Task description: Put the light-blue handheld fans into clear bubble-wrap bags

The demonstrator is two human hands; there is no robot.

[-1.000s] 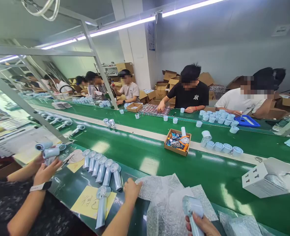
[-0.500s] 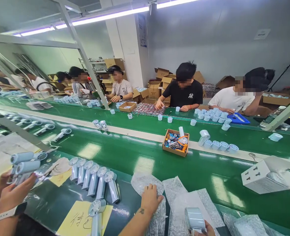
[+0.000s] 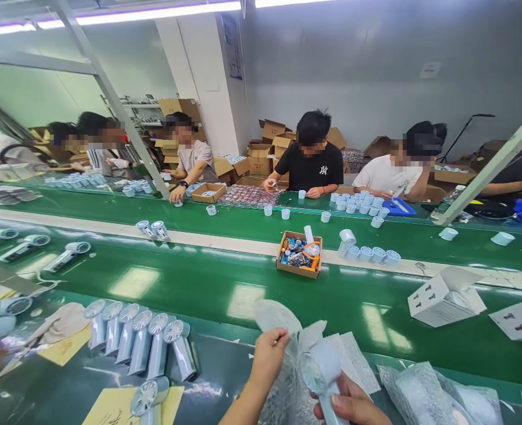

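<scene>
Green belt [image 3: 225, 277]: left hand [image 3: 267, 357] now lifting bubble bag [image 3: 279, 316], right fingers [image 3: 347, 404] clamped on fan [image 3: 320, 369].

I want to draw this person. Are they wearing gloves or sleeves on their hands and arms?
No gloves: the left hand and the right hand are bare. The left forearm shows no sleeve, watch or bracelet. Little of the right arm is in view.

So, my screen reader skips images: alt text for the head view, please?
A left hand holds a bubble bag open while the right hand holds a blue fan at it, over a green belt. Six fans lie in a row nearby.
</scene>
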